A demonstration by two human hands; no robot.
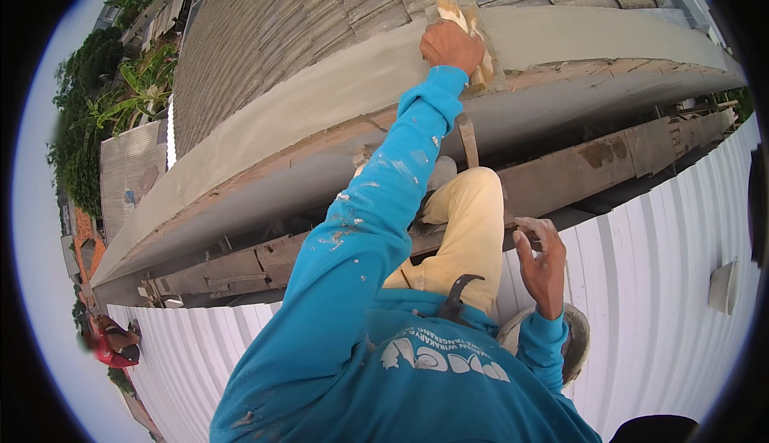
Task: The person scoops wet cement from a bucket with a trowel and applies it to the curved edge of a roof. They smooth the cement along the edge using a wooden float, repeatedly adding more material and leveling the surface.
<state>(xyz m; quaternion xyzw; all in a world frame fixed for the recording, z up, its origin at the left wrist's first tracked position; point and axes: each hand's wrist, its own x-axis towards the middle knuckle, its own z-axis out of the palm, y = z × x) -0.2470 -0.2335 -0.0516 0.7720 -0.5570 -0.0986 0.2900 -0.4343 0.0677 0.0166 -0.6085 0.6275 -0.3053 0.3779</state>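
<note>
Two bare hands are showing, both coming from blue sleeves. The left hand is closing its fingers around the handle of one float, a flat, brownish board crusted with pale residue. The float is lying right at that hand, its face against one long grey band — smooth, cement-like and bowed by the lens. The right hand is hanging half open, thumb and fingers loosely curled and apart, and is holding nothing visible. One round-rimmed, grey container is sitting just beside its sleeve, partly hidden.

Above the band, overlapping rows of rough roof tiles are sloping away, too many to count surely. Below it, worn brown boards are running along a dark gap, and white ribbed sheeting is spreading beneath. One bent knee in pale yellow cloth is pointing toward the band — and one other person, wearing red, is showing at far left.
</note>
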